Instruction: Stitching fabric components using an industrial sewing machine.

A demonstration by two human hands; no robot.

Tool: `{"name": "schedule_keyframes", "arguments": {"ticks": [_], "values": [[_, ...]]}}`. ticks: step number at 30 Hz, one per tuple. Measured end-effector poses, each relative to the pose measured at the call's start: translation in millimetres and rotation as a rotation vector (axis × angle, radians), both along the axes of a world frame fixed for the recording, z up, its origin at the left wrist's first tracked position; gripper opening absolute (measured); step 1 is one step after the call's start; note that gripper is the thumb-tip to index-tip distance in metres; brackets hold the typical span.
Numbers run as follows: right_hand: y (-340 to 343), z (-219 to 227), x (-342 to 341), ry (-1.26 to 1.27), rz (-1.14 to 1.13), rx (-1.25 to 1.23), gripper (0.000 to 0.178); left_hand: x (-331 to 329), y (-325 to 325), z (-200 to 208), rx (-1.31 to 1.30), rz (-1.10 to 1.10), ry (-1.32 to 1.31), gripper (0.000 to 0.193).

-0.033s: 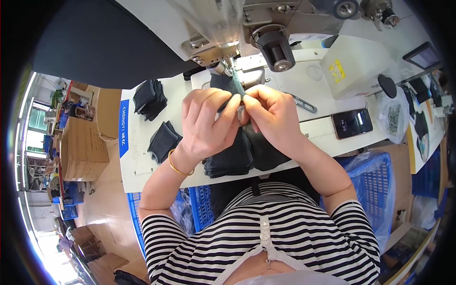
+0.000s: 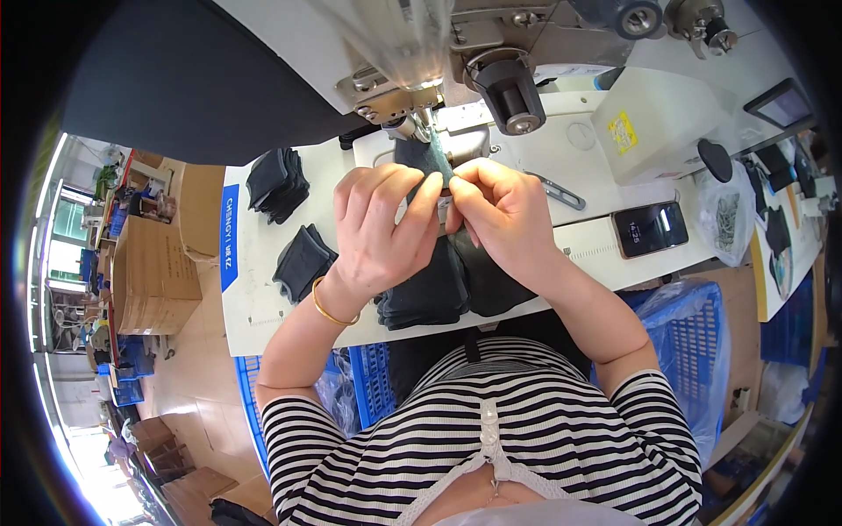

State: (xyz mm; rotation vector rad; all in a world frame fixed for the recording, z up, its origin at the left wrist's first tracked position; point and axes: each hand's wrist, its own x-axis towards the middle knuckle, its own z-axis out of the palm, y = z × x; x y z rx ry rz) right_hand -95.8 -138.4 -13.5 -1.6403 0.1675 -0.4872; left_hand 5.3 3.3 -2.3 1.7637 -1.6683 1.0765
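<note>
1. Head view showed the white tabletop (image 2: 289, 302) as the widest thing, running from nine o'clock to three o'clock, with the sewing machine (image 2: 491, 53) standing across its twelve o'clock side.
2. A blue crate (image 2: 693, 324) sat below the tabletop at four o'clock, lined with clear plastic.
3. A stack of dark fabric pieces (image 2: 438, 289) lay at the centre, under both wrists; two smaller dark piles (image 2: 279, 182) sat at ten o'clock.
4. The left hand (image 2: 377, 232) curled over the stack, its fingers (image 2: 421, 206) pinched shut on the dark fabric strip (image 2: 436, 158).
5. The right hand (image 2: 509, 219) met it from two o'clock, fingertips closed on the same strip, the two thumbs touching.
6. The strip rose toward twelve o'clock, its far end just under the presser foot (image 2: 412, 123).
7. A phone (image 2: 649, 228) lay at three o'clock, well apart from the hands.
8. To do this well, I judge both pinches should keep the strip's edges aligned and taut, feeding it straight at the needle with the fingertips kept short of the foot.
9. Against the earlier frame, taken at the same instant, nothing differed: hands, strip and stack lay alike.
</note>
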Motion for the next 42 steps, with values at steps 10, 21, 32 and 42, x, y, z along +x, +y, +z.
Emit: {"name": "schedule_keyframes", "arguments": {"ticks": [10,21,32,42], "values": [[5.9,-6.3,5.7,-0.060,0.002,0.126,0.020,12.7,0.6,-5.5,-0.068,-0.058,-0.148,0.026],[8.8,-5.3,11.8,-0.094,0.017,0.216,0.020,38.0,-6.5,-11.1,-0.100,-0.079,-0.241,0.039],[8.3,-9.0,4.8,-0.029,0.038,0.156,0.021,54.4,-16.0,-14.2,-0.152,-0.065,-0.233,0.033],[12.5,-12.6,3.2,-0.006,0.080,0.179,0.020,53.8,-21.4,-13.9,-0.192,-0.022,-0.234,0.027]]}}
